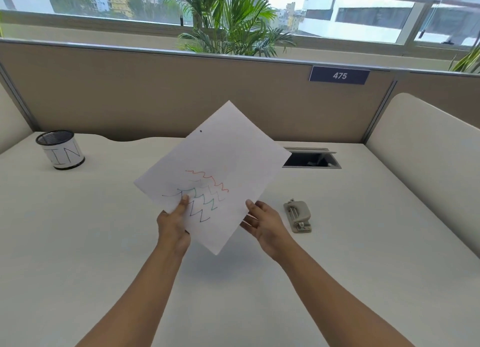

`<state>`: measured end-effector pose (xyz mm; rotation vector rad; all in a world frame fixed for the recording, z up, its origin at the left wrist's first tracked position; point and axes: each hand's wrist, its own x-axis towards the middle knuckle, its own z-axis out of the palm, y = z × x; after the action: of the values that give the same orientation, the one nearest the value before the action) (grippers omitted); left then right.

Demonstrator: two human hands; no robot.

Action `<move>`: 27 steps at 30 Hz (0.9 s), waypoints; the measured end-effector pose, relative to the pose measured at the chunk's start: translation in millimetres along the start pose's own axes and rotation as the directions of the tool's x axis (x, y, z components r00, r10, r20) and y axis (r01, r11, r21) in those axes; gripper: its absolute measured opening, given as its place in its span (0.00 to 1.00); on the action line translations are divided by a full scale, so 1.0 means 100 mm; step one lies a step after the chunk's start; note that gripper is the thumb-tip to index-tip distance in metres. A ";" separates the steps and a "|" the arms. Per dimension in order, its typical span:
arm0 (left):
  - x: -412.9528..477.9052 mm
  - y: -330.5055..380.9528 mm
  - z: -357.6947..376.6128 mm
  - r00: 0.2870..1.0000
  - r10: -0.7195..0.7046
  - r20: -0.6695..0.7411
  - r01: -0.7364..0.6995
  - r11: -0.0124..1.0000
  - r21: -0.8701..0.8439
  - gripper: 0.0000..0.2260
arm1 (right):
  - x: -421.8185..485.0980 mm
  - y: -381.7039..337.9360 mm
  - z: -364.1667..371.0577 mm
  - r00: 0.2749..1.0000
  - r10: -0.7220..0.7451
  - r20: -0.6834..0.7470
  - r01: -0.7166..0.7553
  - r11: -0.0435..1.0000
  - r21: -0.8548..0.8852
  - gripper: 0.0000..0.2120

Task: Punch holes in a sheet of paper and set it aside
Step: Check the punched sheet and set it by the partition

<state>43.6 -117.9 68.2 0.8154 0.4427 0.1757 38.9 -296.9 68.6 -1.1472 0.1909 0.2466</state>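
Sheet of paper (pixel 220 159) held above desk (pixel 78 230), tilted cornerwise. Left hand (pixel 173 224) grip pinches lower-left edge, right hand (pixel 265 226) grip pinches lower-right edge, likely steadying it flat. Hole punch (pixel 298 216) rests on desk near right hand, within reach.

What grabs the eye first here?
A sheet of paper sits tilted like a diamond in the middle of the view, with coloured zigzag lines and one small dark dot near its upper edge. The left hand and right hand pinch its lower edges above the desk. A grey hole punch lies on the desk just right of the right hand, and a mesh cup marked IN stands far left.
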 end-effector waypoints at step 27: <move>0.16 0.43 0.02 0.903 0.027 0.429 -0.285 0.785 0.550 0.06 | -0.05 -0.32 -0.20 0.919 -0.394 -0.005 0.365 0.855 -0.370 0.08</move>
<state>59.6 -85.1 96.6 1.4949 0.0197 0.0127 43.2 -328.1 90.3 -1.5374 -0.0174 -0.1261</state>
